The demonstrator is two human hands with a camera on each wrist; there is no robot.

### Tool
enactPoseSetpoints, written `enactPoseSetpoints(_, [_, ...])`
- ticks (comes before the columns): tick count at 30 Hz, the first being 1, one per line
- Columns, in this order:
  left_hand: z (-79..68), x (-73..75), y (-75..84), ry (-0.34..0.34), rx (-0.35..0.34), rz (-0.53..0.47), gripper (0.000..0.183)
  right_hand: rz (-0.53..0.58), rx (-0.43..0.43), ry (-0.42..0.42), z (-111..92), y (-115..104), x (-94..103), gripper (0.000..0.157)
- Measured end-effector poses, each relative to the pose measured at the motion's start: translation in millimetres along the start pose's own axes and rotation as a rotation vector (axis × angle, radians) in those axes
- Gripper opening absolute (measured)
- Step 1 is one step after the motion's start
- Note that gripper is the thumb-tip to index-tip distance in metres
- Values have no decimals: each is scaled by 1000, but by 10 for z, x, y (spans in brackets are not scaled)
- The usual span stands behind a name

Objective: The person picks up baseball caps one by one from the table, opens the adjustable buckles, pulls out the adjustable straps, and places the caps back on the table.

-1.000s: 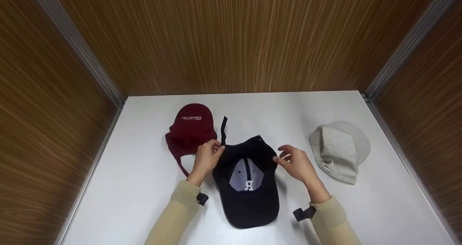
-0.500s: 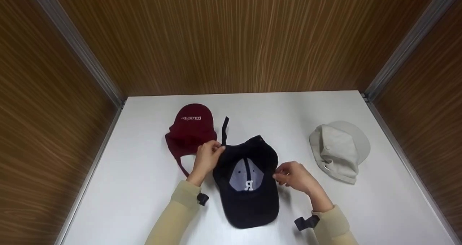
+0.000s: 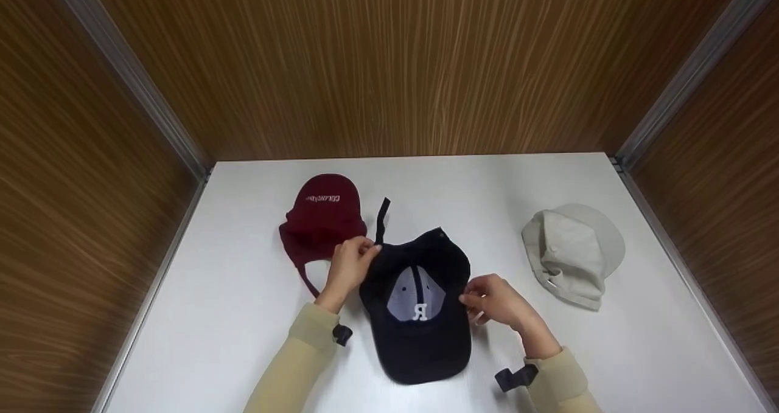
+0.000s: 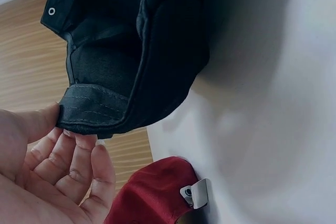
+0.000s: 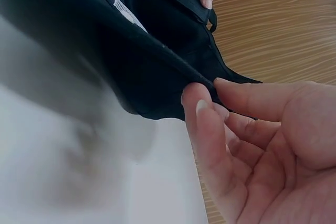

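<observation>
A black baseball cap (image 3: 423, 358) is held inside up at the middle of the table in the head view, its brim toward me. A white letter shows mirrored on its pale inner panel. At the back left edge, my left hand (image 3: 348, 268) pinches the sweatband between thumb and fingers. A loose black strap (image 3: 381, 221) sticks up beside that grip. My right hand (image 3: 498, 300) pinches the cap's right edge; in the right wrist view its thumb and forefinger (image 5: 202, 121) close on the black rim. The cap's outer crown is hidden in the head view.
A dark red cap (image 3: 325, 212) with white lettering lies just behind my left hand; its metal clasp (image 4: 197, 193) shows in the left wrist view. A beige cap (image 3: 569, 252) lies at the right. Wood-grain panels (image 3: 414, 66) border the white table (image 3: 195, 315).
My right hand has moved down along the cap's right edge, toward the brim, and pinches it there. The left hand keeps its grip; the strap leans slightly more to the right.
</observation>
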State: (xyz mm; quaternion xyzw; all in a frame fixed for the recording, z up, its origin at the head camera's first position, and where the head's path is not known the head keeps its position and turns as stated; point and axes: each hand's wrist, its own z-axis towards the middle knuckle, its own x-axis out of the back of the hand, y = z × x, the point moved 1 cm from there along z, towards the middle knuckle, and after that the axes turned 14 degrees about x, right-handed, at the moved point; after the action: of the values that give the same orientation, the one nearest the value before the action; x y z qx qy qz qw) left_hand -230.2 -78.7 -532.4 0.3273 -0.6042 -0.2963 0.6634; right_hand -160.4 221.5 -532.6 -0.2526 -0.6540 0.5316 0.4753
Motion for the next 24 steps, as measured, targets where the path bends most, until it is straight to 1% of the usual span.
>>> enactPoseSetpoints(2, [4,-3,2,-7,0,-2,17,12,-5,1,-2,13,-5,10])
enactPoseSetpoints(9, [3,12,36,-24,5,-9,16,-7,6,14,-11,30,-15,7])
enactPoseSetpoints(18, [-22,56,112,-10,-38,-27,14,2,17,27,-20,0,-14,8])
enactPoseSetpoints(24, [-51,108,204,-9,-58,-35,14,-2,17,39,-32,-13,-1,7])
